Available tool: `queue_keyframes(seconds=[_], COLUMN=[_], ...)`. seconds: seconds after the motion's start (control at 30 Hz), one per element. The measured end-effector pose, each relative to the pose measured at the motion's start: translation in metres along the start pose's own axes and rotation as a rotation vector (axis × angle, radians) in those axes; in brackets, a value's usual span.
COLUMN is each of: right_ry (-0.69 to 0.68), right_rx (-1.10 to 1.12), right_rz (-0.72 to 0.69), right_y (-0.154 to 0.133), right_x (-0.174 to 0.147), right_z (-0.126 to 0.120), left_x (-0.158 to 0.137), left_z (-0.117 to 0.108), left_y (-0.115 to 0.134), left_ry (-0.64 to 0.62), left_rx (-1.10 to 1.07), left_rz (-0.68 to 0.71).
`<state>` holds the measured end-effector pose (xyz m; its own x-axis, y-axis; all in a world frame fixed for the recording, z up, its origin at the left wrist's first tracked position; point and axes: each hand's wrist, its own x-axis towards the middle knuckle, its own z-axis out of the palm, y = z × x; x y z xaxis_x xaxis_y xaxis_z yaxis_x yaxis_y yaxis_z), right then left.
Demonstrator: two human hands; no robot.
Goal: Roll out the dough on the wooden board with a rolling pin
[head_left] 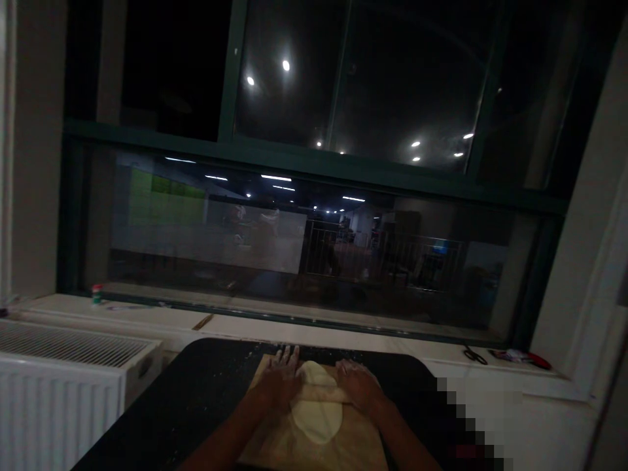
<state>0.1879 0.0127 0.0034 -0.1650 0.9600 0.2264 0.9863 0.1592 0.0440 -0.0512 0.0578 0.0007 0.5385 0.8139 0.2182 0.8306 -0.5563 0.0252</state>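
A pale flattened sheet of dough [318, 422] lies on a light brown wooden board [275, 445], at the bottom middle of the head view. Across the dough rests a wooden rolling pin [321, 393]. My left hand [282, 378] lies over the pin's left end, its fingers stretched forward and spread. Over the right end is my right hand [360, 384], palm down, with its fingers reaching forward past the pin. Both hands look dusted with flour. The pin's ends are hidden beneath them.
The board sits on a black table [196, 399] with white specks. Behind it runs a windowsill [294, 330] with scissors [475, 354] at the right and a small red-capped green container [97, 294] at the left. A white radiator [59, 386] stands left of the table.
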Motion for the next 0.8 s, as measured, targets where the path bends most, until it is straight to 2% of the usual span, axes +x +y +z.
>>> queue_keyframes(seconds=[0.07, 0.13, 0.23, 0.33, 0.4, 0.47, 0.57, 0.67, 0.8], right_ry=[-0.004, -0.004, 0.004, 0.049, 0.084, 0.120, 0.160, 0.227, 0.367], right_rx=[0.007, 0.015, 0.028, 0.067, 0.068, 0.028, -0.020, 0.017, 0.094], right_rz=[0.002, -0.001, -0.020, 0.014, 0.089, 0.138, 0.109, 0.116, 0.073], right_y=[0.003, 0.005, 0.005, 0.002, -0.002, -0.007, -0.014, -0.017, -0.023], right_x=[0.012, 0.016, 0.008, -0.013, -0.031, -0.049, -0.075, -0.101, -0.134], right_z=[0.002, 0.004, 0.008, 0.012, 0.014, 0.015, 0.019, 0.030, 0.043], left_x=[0.014, 0.017, 0.004, -0.018, -0.031, -0.042, -0.059, -0.082, -0.117], left_z=[-0.002, 0.000, 0.010, 0.024, 0.031, 0.034, 0.034, 0.031, 0.026], left_y=[-0.001, 0.001, 0.005, 0.010, 0.012, 0.015, 0.021, 0.024, 0.021], left_ry=[-0.042, -0.036, 0.066, 0.312, 0.422, 0.467, 0.498, 0.548, 0.630], left_rx=[-0.005, -0.006, 0.017, 0.084, 0.119, 0.134, 0.124, 0.108, 0.183], left_rz=[-0.085, -0.096, -0.070, 0.029, 0.098, 0.145, 0.181, 0.201, 0.328])
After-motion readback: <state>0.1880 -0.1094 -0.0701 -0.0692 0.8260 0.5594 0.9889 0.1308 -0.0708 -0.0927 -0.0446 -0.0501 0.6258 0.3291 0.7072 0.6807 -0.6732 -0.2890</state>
